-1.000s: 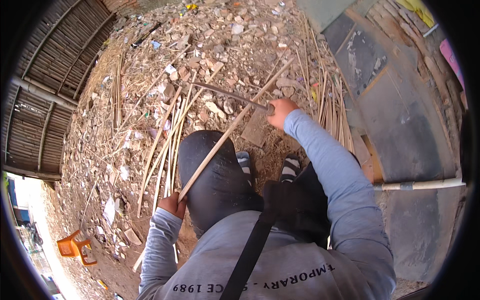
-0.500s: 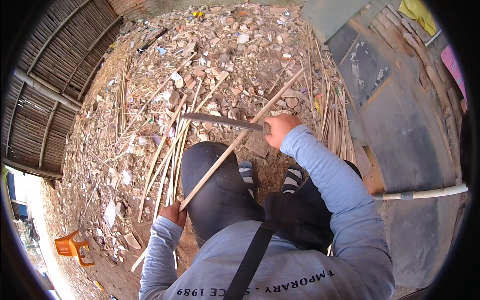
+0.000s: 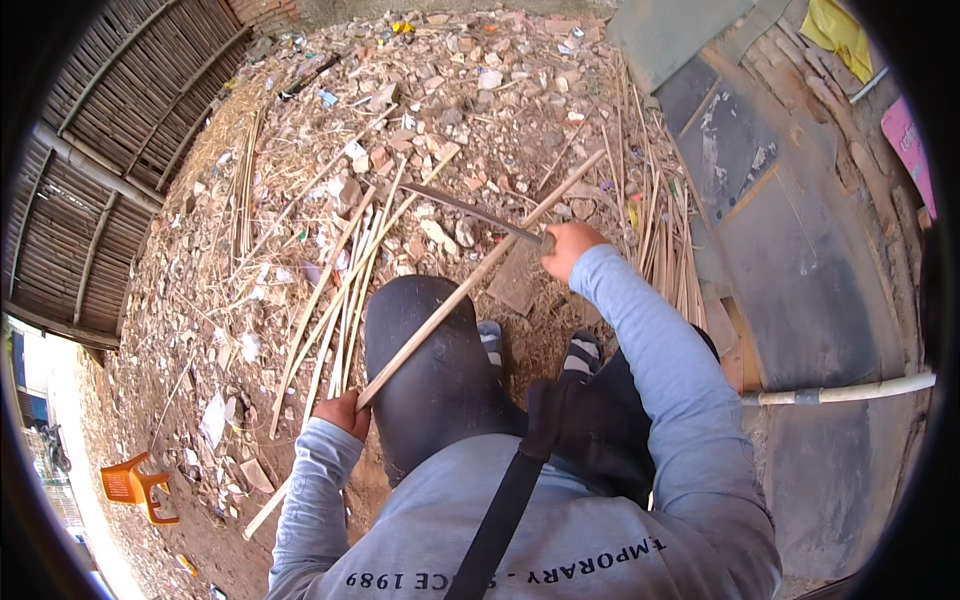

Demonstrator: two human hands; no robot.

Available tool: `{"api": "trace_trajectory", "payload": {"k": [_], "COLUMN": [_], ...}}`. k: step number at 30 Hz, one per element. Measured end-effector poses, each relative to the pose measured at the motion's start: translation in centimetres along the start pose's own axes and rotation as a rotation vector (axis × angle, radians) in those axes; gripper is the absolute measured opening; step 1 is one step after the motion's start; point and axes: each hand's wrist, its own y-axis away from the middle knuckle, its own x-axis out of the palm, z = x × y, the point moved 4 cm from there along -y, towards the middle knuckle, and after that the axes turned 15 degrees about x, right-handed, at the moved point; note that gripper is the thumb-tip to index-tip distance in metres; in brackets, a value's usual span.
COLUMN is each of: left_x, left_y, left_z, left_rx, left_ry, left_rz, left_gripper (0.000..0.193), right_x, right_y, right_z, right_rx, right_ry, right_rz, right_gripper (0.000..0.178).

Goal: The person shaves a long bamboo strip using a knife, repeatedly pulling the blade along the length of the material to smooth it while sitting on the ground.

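My left hand (image 3: 343,413) is closed around the lower part of a long pale bamboo strip (image 3: 455,297), which slants up to the right across my left knee. Its lower end shows beyond my left forearm. In my right hand (image 3: 570,248) is the handle of a long-bladed knife (image 3: 470,209), its tip pointing up and to the left. The blade crosses the strip near its upper part and appears to touch it. More split bamboo strips (image 3: 345,293) lie on the ground beside my left knee.
Stones and brick bits cover the ground (image 3: 440,130). Another bundle of strips (image 3: 665,245) lies to the right, beside dark boards (image 3: 810,270) and a white pipe (image 3: 845,390). A slatted bamboo wall (image 3: 95,130) stands left; an orange plastic chair (image 3: 140,487) is at lower left.
My right hand has moved slightly right and up, and the knife blade has tilted so its tip points more upward. The strip stays in my left hand, nearly in place.
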Motion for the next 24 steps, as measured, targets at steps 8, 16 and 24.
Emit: {"api": "trace_trajectory", "payload": {"k": [8,16,24], "left_x": [0.2,2.0,1.3], "left_y": [0.1,1.2,1.2], "left_z": [-0.2,1.4,1.8], "left_rx": [0.04,0.025,-0.005], "left_ry": [0.064,0.099,0.035], "left_rz": [-0.069,-0.146,-0.041], "left_gripper": [0.019,0.02,0.026], "right_x": [0.7,0.3,-1.6], "right_y": [-1.4,-1.2,0.7], "right_z": [-1.0,0.0,1.3], "right_rx": [0.053,0.014,-0.07], "right_ry": [-0.047,0.052,0.035], "right_rz": [0.065,0.099,-0.004], "right_gripper": [0.035,0.048,0.041]}}
